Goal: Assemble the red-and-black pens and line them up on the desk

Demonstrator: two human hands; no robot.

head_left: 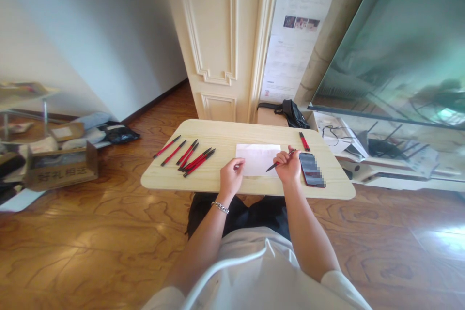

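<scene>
A white sheet of paper lies on the small light wooden table. My left hand rests on the paper's left edge with fingers curled, pressing it down. My right hand holds a red and black pen in a writing grip, its tip on the paper's lower right part. Several more red and black pens lie spread on the left of the table. Two similar pens lie at the far right. A phone lies flat beside my right hand.
A cardboard box and clutter sit on the floor at left. A black bag lies behind the table by the door frame. A low shelf with cables and a glass panel stand at right. The floor is wooden.
</scene>
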